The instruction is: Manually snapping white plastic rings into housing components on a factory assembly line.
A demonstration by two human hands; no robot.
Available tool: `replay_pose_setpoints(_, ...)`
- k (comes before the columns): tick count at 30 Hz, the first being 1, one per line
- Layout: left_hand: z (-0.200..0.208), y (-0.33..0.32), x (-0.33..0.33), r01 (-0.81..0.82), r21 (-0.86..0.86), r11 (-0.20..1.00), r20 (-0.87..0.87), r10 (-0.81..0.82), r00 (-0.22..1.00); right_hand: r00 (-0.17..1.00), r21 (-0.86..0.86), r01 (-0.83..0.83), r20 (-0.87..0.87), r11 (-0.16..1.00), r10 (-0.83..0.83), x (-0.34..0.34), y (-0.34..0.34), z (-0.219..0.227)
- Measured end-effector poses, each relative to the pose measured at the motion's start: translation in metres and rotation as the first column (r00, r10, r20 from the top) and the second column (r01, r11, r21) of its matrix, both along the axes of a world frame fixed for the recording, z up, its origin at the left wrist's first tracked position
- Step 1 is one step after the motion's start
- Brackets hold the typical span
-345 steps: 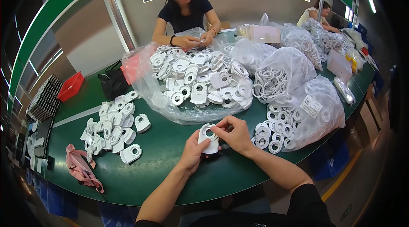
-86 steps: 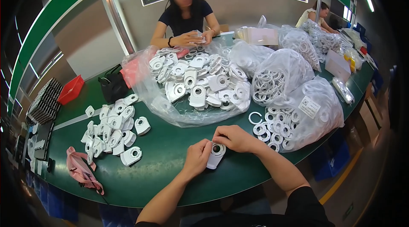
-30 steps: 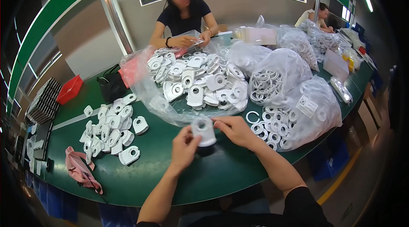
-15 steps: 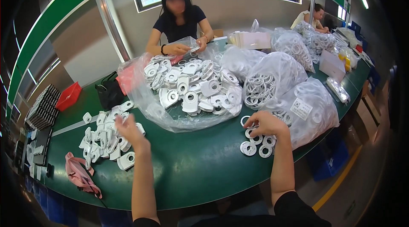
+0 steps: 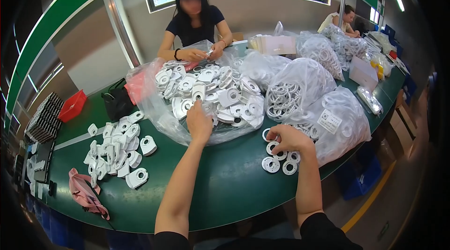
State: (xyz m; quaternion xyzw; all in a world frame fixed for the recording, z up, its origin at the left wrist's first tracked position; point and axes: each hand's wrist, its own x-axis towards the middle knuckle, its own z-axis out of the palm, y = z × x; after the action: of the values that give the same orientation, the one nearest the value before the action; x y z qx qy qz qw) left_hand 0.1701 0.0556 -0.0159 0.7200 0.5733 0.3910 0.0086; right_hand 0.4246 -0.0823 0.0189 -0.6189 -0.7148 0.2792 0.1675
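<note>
From where I sit, I see the left hand (image 5: 199,122) over the near edge of an open clear bag (image 5: 185,137), its fingertips at the heap of white plates (image 5: 229,96) inside, each plate with a round hole. The fingers point away from me, so I can't tell whether they are pinching a plate or only resting against one.

My view of the right hand (image 5: 289,138) is better: it arches over loose white rings (image 5: 266,163) on the right side of the green table (image 5: 225,184), fingers curled, with a gap showing between forefinger and thumb. The rings lie flat, some overlapping, just beside a full clear bag of rings (image 5: 347,130) with a white label (image 5: 329,121). Another ring bag (image 5: 322,72) stands behind it.

On the left I have a second pile of plates (image 5: 117,151), with one single plate (image 5: 134,180) lying at its near side. Nearer the left edge is a pink cloth (image 5: 85,193); farther back are a black bag (image 5: 119,103) and a red tray (image 5: 72,106).

Across the table, a co-worker (image 5: 197,27) sits with both hands together behind the plate heap.
</note>
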Motion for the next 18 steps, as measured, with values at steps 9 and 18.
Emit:
replay_pose_setpoints(9,0.019,-0.004,-0.019,0.149,0.265,0.953,0.275,-0.223,0.935,0.944,0.098,0.053,-0.331,0.994,-0.018,-0.004,0.007,0.009)
replay_pose_setpoints(18,0.018,-0.131,-0.024,0.907,-0.098,0.408,0.949,0.312,-0.038,0.886,0.757,0.056,-0.339,0.651,0.318,-0.085,0.005,0.0)
